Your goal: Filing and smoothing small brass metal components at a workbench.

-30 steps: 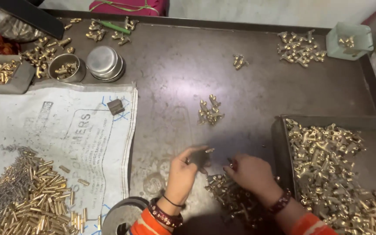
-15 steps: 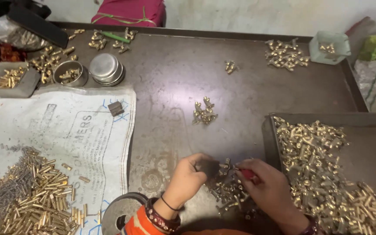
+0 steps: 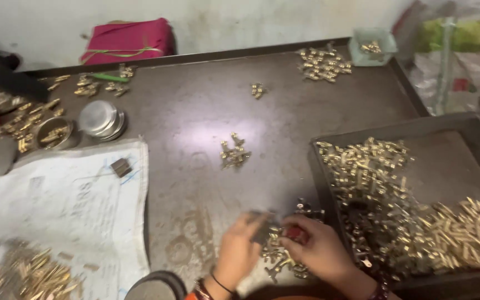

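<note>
Dark metal counter (image 3: 195, 116) with a raised rim fills the view. A white printed sheet (image 3: 56, 205) covers its near left corner; a heap of brass pins (image 3: 29, 278) lies on the sheet's near edge, and a small dark block (image 3: 121, 167) sits at its far right corner.

A dark tray (image 3: 445, 144) sits at the counter's right edge, its near half piled with brass fittings (image 3: 412, 222).

Pink box (image 3: 129, 40) stands beyond the far rim, left of centre. Two round tins (image 3: 102, 118) sit toward the far left corner, with scattered brass parts around them. Pale green tub (image 3: 372, 47) is in the far right corner, a cluster of brass pieces (image 3: 323, 62) just beside it.

Small brass group (image 3: 233, 153) lies mid-counter, well apart from the hands.

At the near edge, centre: left hand (image 3: 239, 250) and right hand (image 3: 320, 250) meet over a small pile of brass parts (image 3: 279, 258). Left hand's fingers curl around a small dark piece (image 3: 262, 228); motion blur hides the exact grip. Right hand is closed, pinching a small red item (image 3: 295, 233) against the pile.
</note>
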